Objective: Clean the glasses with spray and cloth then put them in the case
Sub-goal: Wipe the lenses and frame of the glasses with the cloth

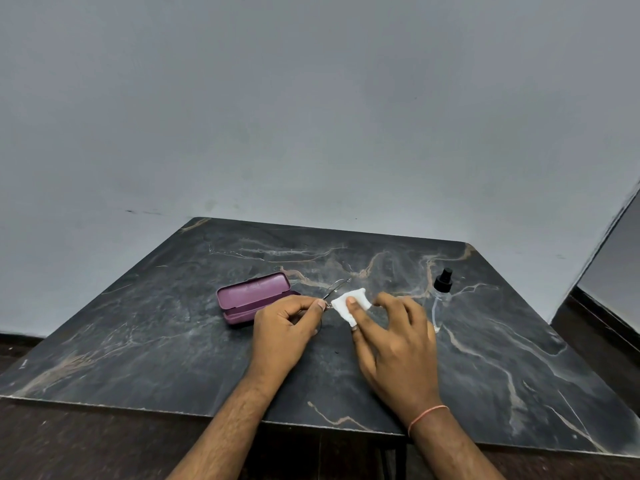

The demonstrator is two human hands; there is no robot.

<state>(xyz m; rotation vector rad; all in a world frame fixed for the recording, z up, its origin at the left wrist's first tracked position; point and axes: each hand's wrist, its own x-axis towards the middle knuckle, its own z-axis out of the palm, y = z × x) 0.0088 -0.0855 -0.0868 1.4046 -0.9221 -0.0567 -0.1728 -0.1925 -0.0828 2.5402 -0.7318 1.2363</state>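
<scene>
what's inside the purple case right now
The purple case lies open on the table, lid up. The visible part looks empty, but the left hand covers its near right end. The glasses are outside it, held while the right hand wipes with the cloth.

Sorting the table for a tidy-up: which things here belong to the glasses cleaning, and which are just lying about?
In use: glasses, white cloth, spray bottle, open purple case, left hand, right hand.
Lying about: nothing else on the table.
</scene>
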